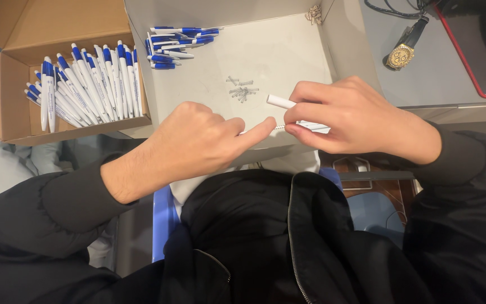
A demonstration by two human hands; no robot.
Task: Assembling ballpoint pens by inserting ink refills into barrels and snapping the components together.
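2 hands meet over the near edge of a white tray (288, 45): the right hand (355, 115) closes its fingers (305, 110) around a white pen barrel (281, 101), and the left hand (198, 143) is curled, its forefinger stretched out to touch a thin part at the barrel's near end. Small springs (243, 90) lie loose on the tray just beyond the barrel, with a few blue-and-white pens (175, 45) in its far corner. Many more pens fill a cardboard box (12, 112) to the left, and a gold watch (401, 55) rests on the grey surface (440, 73) to the right.
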